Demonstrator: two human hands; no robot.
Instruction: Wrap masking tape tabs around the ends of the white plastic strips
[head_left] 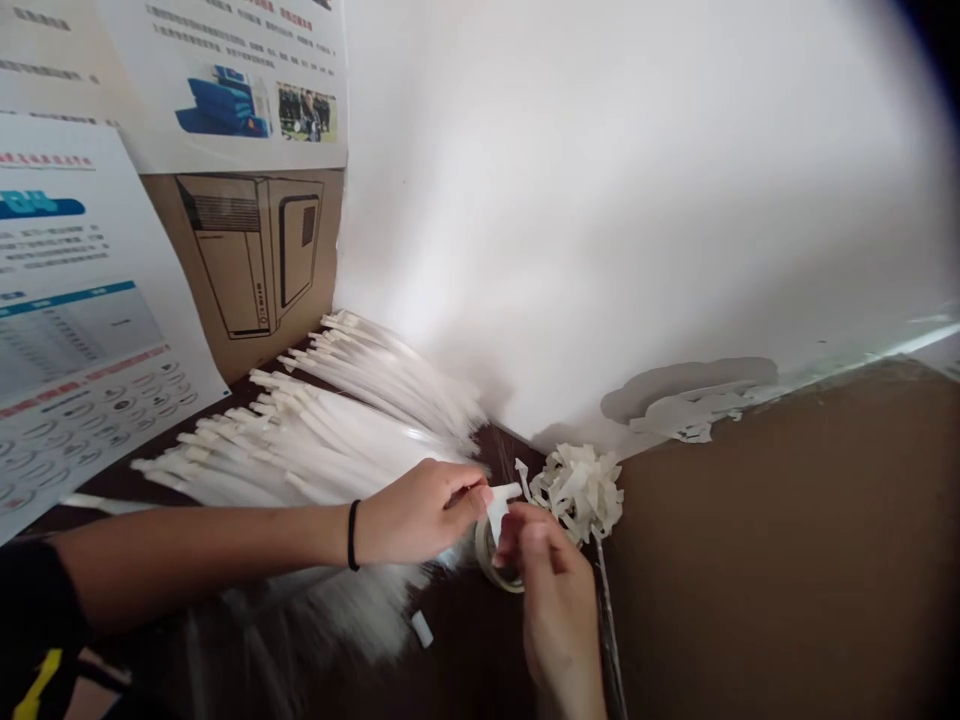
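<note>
Between my hands is a short strip of white tape [496, 515], joined to a small white tube-like end [511, 490] that points right. My left hand [420, 508], with a black band on the wrist, pinches at the tube-like end; the rest of what it grips is hidden. With bent fingers my right hand [553, 575] pinches the lower part of the tape strip. Just behind the fingers, a roll of masking tape [484, 562] lies on the dark table, partly covered. Bundles of thin whitish filaments with wrapped ends [300, 440] lie beyond my left forearm.
A crumpled heap of tape scraps [581, 490] sits against the white wall [570, 200]. Brown cardboard [765, 560] bounds the right side. Printed sheets [67, 320] and a cardboard box panel [259, 260] stand at left. A small white piece [422, 630] lies on the table.
</note>
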